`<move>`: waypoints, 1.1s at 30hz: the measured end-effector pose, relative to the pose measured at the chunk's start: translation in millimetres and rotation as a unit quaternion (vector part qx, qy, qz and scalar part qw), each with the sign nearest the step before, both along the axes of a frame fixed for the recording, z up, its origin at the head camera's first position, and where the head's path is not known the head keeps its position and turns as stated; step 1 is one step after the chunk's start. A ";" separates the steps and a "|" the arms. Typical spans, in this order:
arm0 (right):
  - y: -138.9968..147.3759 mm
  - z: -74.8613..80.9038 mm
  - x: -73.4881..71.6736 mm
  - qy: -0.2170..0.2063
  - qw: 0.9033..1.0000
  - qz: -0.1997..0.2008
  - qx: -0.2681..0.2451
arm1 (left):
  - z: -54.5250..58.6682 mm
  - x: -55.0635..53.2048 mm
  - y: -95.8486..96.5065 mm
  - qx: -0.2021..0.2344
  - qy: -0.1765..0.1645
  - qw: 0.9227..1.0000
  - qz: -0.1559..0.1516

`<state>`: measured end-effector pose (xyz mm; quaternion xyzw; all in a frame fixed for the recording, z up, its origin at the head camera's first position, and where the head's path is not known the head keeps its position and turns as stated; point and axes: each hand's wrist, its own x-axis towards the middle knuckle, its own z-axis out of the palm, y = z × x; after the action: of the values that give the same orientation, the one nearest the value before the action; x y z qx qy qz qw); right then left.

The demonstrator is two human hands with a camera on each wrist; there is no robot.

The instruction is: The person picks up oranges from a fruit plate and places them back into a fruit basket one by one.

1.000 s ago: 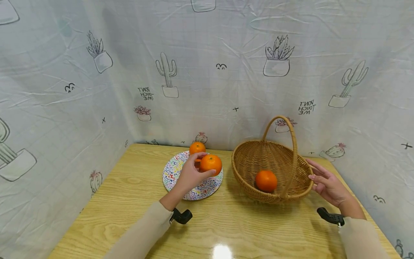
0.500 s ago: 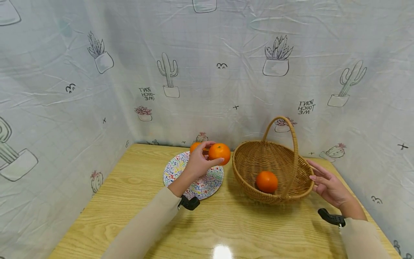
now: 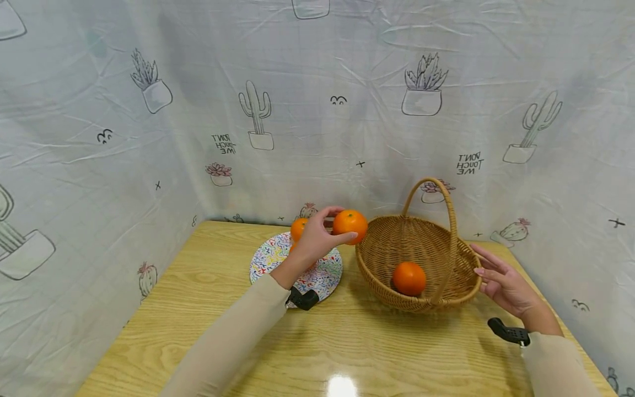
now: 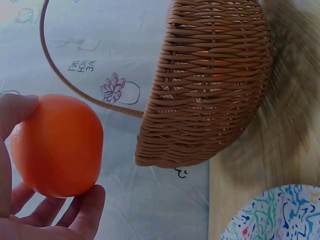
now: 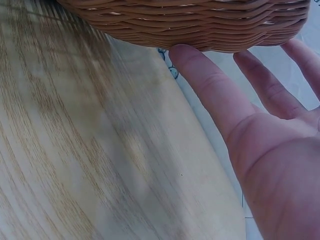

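My left hand (image 3: 319, 237) holds an orange (image 3: 350, 226) between thumb and fingers, raised above the table near the left rim of a wicker basket (image 3: 384, 237). In the left wrist view, the held orange (image 4: 60, 145) is beside the basket's woven wall (image 4: 210, 85), and the fingers curl under it. Another orange (image 3: 409, 279) lies inside the basket. My right hand (image 3: 508, 286) is at the basket's right rim, fingers extended; in the right wrist view its thumb (image 5: 210, 82) touches the wicker. On the speckled plate (image 3: 268, 259), oranges (image 3: 298, 227) are partly hidden behind my left hand.
The basket's tall arched handle (image 3: 452, 220) rises over its opening. Below everything is a wooden table (image 3: 387, 353), its right edge close to my right forearm. A cactus-print cloth (image 3: 317, 138) hangs right behind the table.
My left hand has carried the orange up and to the right, from over the plate to beside the basket's left rim. The right hand and the basket stay nearly where they were.
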<state>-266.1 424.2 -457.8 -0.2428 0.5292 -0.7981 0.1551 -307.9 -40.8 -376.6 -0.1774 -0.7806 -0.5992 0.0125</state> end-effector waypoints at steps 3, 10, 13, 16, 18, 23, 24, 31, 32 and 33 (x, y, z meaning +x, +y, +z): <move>1.0 1.6 -1.1 -0.003 1.000 -0.001 0.002 | 3.2 -0.7 3.8 0.003 -0.008 1.000 0.001; 0.5 2.8 -1.8 -0.005 1.000 0.004 -0.004 | 10.0 -3.4 13.9 0.002 -0.003 1.000 0.001; 0.5 3.4 -1.7 -0.005 1.000 0.005 -0.005 | 11.7 -6.1 19.7 0.002 -0.001 1.000 -0.006; 1.0 3.9 -1.8 -0.006 1.000 0.006 -0.006 | 13.5 -8.5 26.0 0.003 -0.007 1.000 -0.014; 1.5 3.7 -2.4 -0.007 1.000 0.007 -0.007 | 15.0 -10.1 30.4 0.003 -0.010 1.000 -0.016; 2.8 2.2 -4.0 -0.009 1.000 0.006 -0.003 | 17.3 -15.1 43.0 0.007 -0.019 1.000 -0.018; 2.8 2.3 -4.2 -0.010 1.000 0.006 -0.002 | 17.5 -16.4 45.4 0.007 -0.021 1.000 -0.018; 2.7 3.7 -5.3 -0.009 1.000 0.012 -0.004 | 13.0 -27.5 61.4 0.008 -0.022 1.000 -0.013; 3.0 3.8 -5.6 -0.009 1.000 0.013 -0.003 | 12.5 -28.8 64.0 0.009 -0.026 1.000 -0.014; 3.4 3.8 -5.8 -0.008 1.000 0.014 -0.003 | 11.8 -30.2 66.6 0.010 -0.031 0.999 -0.014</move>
<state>-272.0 427.5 -454.0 -0.2441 0.5220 -0.7994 0.1700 -338.2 25.8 -364.8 -0.1701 -0.7720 -0.6122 -0.0182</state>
